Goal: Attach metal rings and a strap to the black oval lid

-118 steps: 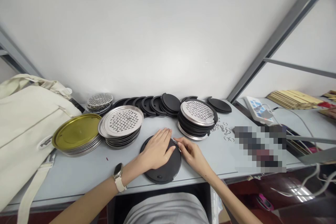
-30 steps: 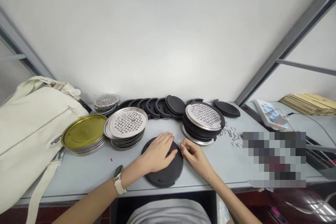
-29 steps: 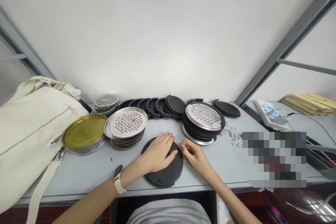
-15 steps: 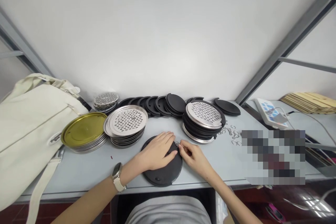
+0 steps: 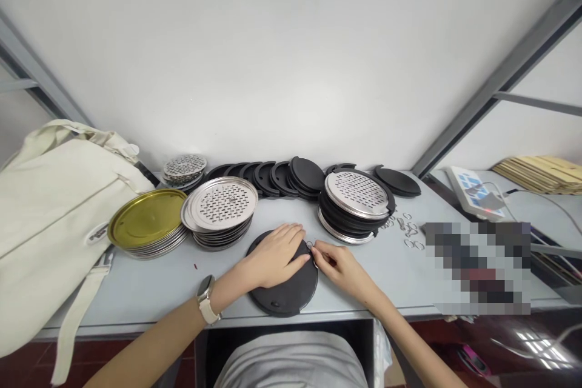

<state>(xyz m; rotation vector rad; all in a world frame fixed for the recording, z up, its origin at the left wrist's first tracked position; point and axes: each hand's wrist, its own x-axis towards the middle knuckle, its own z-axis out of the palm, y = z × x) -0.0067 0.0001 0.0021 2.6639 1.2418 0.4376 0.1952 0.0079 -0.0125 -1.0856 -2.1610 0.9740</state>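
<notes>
Black disc (image 5: 293, 294) flat on the table (image 5: 163, 294), near its front edge, in front of the wearer. Round, so no long axis to speak of. Small metal ring (image 5: 310, 245) at the disc's far right edge, just ahead of the right hand's fingertips; that hand is the nearer. Whether the ring passes through the disc's edge or only lies against it: too small to tell, likewise its tilt.

Right hand (image 5: 337, 268) comes in from the disc's right, fingers bent, thumb and forefinger apparently pinched on the ring. Left hand (image 5: 276, 257) lies palm down across the disc's upper left, fingers extended and together, thumb out to the right, gripping nothing; reads as steadying.

Beyond the disc, to the right: stack of black holders (image 5: 348, 222) topped by a perforated metal plate (image 5: 357, 193). Further right of the disc, loose rings (image 5: 411, 229).
</notes>
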